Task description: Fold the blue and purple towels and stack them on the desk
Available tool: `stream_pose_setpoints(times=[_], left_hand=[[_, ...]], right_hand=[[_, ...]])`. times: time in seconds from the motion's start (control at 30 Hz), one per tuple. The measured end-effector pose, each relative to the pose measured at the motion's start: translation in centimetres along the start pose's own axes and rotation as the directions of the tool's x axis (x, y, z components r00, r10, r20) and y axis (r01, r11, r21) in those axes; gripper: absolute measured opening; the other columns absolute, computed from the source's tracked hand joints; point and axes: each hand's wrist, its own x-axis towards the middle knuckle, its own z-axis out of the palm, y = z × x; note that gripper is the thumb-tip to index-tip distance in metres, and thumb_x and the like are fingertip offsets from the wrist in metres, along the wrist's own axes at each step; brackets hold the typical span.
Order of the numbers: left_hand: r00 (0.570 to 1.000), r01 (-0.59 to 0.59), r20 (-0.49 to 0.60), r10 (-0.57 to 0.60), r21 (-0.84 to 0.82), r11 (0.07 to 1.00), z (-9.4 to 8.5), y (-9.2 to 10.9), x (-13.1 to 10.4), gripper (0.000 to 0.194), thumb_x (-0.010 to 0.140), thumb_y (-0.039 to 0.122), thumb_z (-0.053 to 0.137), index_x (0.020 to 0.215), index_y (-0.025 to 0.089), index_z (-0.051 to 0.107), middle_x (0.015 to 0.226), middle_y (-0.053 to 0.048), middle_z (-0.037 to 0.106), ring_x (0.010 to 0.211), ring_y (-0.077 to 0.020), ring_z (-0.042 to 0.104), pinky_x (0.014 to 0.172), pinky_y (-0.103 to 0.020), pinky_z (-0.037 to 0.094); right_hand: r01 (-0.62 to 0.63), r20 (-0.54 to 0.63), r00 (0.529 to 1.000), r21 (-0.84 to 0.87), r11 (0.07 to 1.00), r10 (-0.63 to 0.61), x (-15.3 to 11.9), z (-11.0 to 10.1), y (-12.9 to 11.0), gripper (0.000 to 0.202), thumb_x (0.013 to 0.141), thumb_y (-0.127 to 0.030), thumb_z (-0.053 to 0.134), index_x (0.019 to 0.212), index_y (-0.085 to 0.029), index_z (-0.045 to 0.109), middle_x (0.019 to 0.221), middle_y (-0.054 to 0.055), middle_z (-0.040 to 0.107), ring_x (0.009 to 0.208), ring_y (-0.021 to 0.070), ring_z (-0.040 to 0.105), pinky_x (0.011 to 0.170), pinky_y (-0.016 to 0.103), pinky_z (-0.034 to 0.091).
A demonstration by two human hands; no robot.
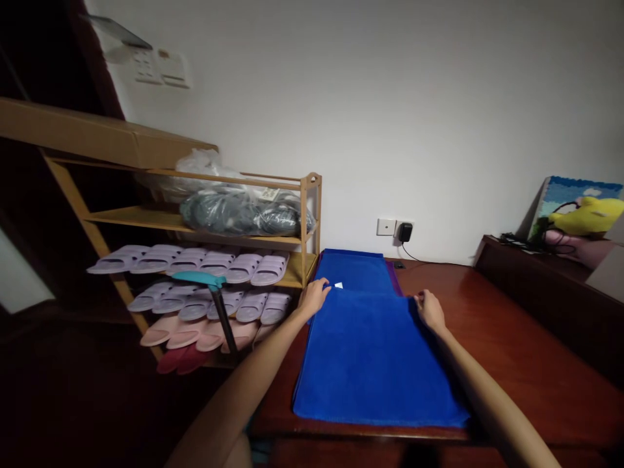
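A blue cloth [375, 357] like a towel lies spread on the reddish-brown wooden table, reaching close to its front edge. My left hand [314, 297] pinches its far left corner, beside a small white tag [338, 285]. At the far right corner, the fingers of my right hand [431, 311] are closed on the same cloth. Behind it, against the wall, lies another folded blue cloth [355, 265], with a purple edge [392, 278] showing along its right side. The near cloth's far edge meets or overlaps this one.
Left of the table stands a wooden shoe rack [307, 214] with rows of slippers [219, 265] and plastic-bagged items [244, 211]. A teal-topped handle [199, 279] rises before it. A plugged-in black adapter [405, 232] trails its cord along the table's back. A yellow plush [587, 218] sits on the right ledge.
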Motion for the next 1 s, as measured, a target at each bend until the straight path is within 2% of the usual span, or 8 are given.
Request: stream_pose_setpoints(times=[0.17,0.33,0.47,0.57,0.67,0.8,0.9,1.0], left_hand=[[0.999,-0.041,-0.006,0.043,0.163,0.986,-0.2,-0.7,-0.2,0.014,0.084,0.023,0.061,0.098,0.019,0.065,0.094,-0.007,0.064,0.096,-0.0221,0.057,0.084,-0.031,0.041],[0.994,-0.106,0.042,0.098,0.241,0.965,-0.5,-1.0,-0.7,0.008,0.082,0.018,0.063,0.089,0.021,0.067,0.086,-0.004,0.062,0.089,-0.0208,0.057,0.081,-0.031,0.041],[0.990,-0.141,0.012,0.143,0.255,0.957,-1.0,-0.4,-1.1,0.010,0.085,0.019,0.060,0.090,0.021,0.068,0.098,-0.007,0.058,0.100,-0.0237,0.051,0.087,-0.035,0.038],[0.988,-0.153,-0.001,0.158,0.221,0.963,-1.8,0.2,-1.1,0.014,0.088,0.020,0.056,0.087,0.021,0.070,0.099,-0.007,0.058,0.102,-0.0237,0.049,0.089,-0.036,0.037],[0.989,-0.143,-0.017,0.147,0.152,0.978,-2.4,1.0,-1.1,0.015,0.087,0.020,0.056,0.083,0.022,0.071,0.102,-0.007,0.059,0.105,-0.0230,0.049,0.090,-0.034,0.037],[0.997,-0.073,-0.012,0.073,0.019,0.997,-2.1,2.7,-1.1,0.014,0.087,0.022,0.056,0.085,0.020,0.070,0.086,-0.005,0.064,0.086,-0.0196,0.059,0.076,-0.030,0.044],[0.999,-0.008,0.040,0.012,-0.100,0.995,-1.0,4.2,-1.2,0.022,0.090,0.027,0.050,0.086,0.015,0.068,0.064,-0.002,0.063,0.059,-0.0156,0.061,0.057,-0.025,0.045],[0.994,-0.005,0.102,0.027,-0.217,0.976,-0.5,5.3,-1.4,0.035,0.095,0.029,0.037,0.095,0.010,0.066,0.070,-0.006,0.068,0.058,-0.0146,0.064,0.050,-0.022,0.046]], right_hand=[[0.202,0.126,0.973,-0.042,0.979,-0.195,-2.1,0.3,-1.6,0.058,0.092,-0.056,0.031,0.138,-0.022,0.040,0.143,0.009,0.040,0.132,0.0235,0.034,0.106,0.041,0.026],[0.204,0.367,0.917,-0.096,0.974,-0.156,-2.9,1.8,-1.3,0.073,0.090,-0.067,0.018,0.146,-0.022,0.028,0.152,0.010,0.022,0.141,0.0225,0.015,0.110,0.047,0.017],[0.209,0.363,0.918,-0.093,0.974,-0.162,-3.0,2.0,-1.0,0.072,0.090,-0.065,0.017,0.146,-0.021,0.029,0.152,0.010,0.023,0.141,0.0222,0.014,0.111,0.048,0.015],[0.243,0.233,0.946,-0.059,0.968,-0.224,-3.3,1.0,-1.7,0.068,0.091,-0.062,0.025,0.141,-0.018,0.037,0.153,0.013,0.020,0.141,0.0258,0.013,0.110,0.052,0.013],[0.215,0.080,0.968,0.223,0.951,-0.238,-3.4,-0.3,-4.3,0.058,0.087,-0.058,0.038,0.125,-0.017,0.053,0.146,0.016,0.033,0.135,0.0326,0.023,0.107,0.055,0.015],[0.113,0.237,0.929,0.551,0.827,-0.286,-3.3,0.5,-10.9,0.047,0.084,-0.058,0.043,0.089,-0.018,0.067,0.097,0.012,0.066,0.094,0.0251,0.058,0.086,0.038,0.043],[0.049,0.307,0.892,0.665,0.745,-0.332,-3.5,2.6,-16.0,0.054,0.084,-0.062,0.038,0.084,-0.016,0.068,0.081,0.007,0.067,0.070,0.0176,0.060,0.065,0.029,0.046],[0.010,0.254,0.920,0.744,0.669,-0.297,-3.9,4.2,-18.9,0.051,0.079,-0.063,0.047,0.090,-0.016,0.065,0.085,0.005,0.067,0.073,0.0163,0.058,0.065,0.027,0.044]])
